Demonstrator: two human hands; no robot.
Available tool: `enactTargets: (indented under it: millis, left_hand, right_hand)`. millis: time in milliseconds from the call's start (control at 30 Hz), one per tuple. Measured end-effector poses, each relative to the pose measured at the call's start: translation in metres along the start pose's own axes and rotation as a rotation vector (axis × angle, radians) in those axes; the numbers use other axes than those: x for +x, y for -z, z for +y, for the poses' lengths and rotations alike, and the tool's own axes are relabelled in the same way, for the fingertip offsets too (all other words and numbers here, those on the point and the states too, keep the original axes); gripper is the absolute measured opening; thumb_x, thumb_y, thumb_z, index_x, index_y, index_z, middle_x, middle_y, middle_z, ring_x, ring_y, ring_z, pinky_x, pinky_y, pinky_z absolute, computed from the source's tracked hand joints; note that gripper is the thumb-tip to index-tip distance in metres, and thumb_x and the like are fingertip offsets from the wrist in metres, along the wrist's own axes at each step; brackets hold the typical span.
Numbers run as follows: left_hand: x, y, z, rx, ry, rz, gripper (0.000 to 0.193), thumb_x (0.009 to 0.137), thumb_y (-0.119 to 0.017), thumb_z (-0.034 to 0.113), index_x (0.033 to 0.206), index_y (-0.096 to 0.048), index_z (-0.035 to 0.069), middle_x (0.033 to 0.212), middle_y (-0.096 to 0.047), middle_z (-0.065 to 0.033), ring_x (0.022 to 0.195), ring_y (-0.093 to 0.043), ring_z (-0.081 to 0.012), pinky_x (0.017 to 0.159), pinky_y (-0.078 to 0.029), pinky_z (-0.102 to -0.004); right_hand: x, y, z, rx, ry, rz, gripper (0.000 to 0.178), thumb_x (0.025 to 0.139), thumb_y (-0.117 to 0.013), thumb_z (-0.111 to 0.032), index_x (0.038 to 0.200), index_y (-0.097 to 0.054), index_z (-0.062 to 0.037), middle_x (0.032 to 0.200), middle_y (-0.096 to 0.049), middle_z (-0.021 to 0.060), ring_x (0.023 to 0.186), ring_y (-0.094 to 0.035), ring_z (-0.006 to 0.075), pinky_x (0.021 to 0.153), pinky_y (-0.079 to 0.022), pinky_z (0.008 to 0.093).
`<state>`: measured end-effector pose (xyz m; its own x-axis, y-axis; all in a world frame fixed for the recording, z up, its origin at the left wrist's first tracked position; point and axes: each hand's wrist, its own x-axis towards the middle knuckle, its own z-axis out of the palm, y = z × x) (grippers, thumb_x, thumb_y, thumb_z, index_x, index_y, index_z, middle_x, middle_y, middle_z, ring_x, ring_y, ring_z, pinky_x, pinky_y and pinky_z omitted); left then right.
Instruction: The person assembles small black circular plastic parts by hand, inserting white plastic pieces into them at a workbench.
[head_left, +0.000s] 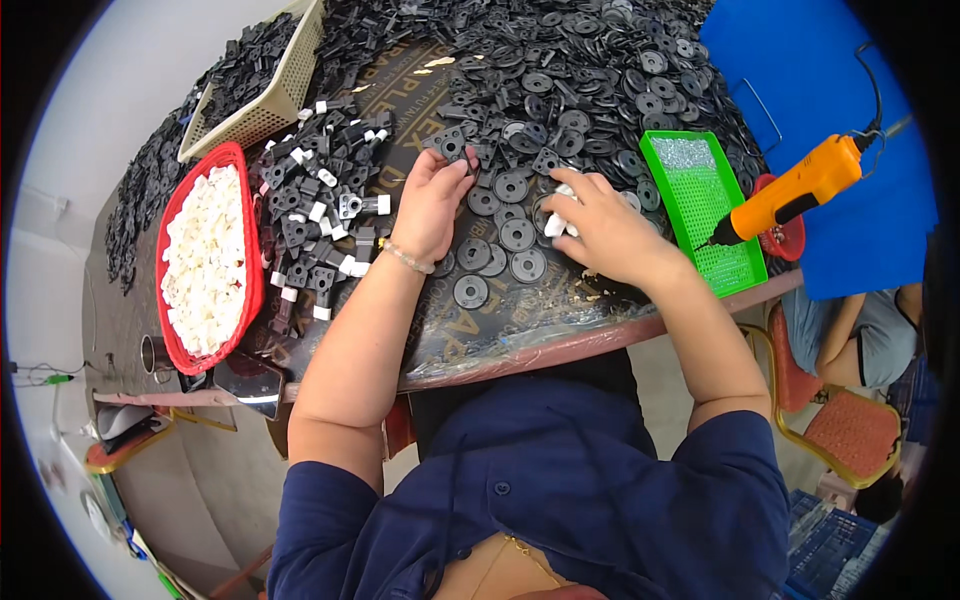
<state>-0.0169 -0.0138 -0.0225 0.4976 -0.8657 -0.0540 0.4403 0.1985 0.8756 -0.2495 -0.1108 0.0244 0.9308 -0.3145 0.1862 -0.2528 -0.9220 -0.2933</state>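
Note:
My left hand (pixel 433 195) is closed on a black plastic bracket (pixel 452 146) with a round hole, gripped between thumb and fingers. To its right, my right hand (pixel 610 228) curls over several small white plastic pieces (pixel 562 212), which show at its fingertips and palm. Below and between the hands lie loose black discs (pixel 516 235) with centre holes. Left of my left forearm is a pile of black brackets fitted with white pieces (pixel 325 215).
A red basket (pixel 252 262) of white pieces stands at left, a beige crate (pixel 265 115) of black parts behind it. At right, an orange electric screwdriver (pixel 800 190) hangs over a green tray (pixel 715 215) of small screws. Black parts heap at the back. Someone sits beyond the right edge.

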Motion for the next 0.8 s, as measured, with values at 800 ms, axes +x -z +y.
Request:
enactTargets:
  millis: [800]
  left_hand:
    - [-0.017, -0.015, 0.035, -0.078, 0.112, -0.087, 0.049, 0.09, -0.064, -0.002, 0.131, -0.041, 0.01, 0.103, -0.066, -0.0112, 0.091, -0.068, -0.0222, 0.079, -0.055, -0.0311]
  right_hand:
    - [0.046, 0.024, -0.006, 0.2, -0.165, -0.247, 0.037, 0.099, -0.055, -0.034, 0.13, -0.062, -0.0152, 0.122, -0.067, 0.0087, 0.138, -0.04, 0.0366, 0.111, -0.014, 0.0716]
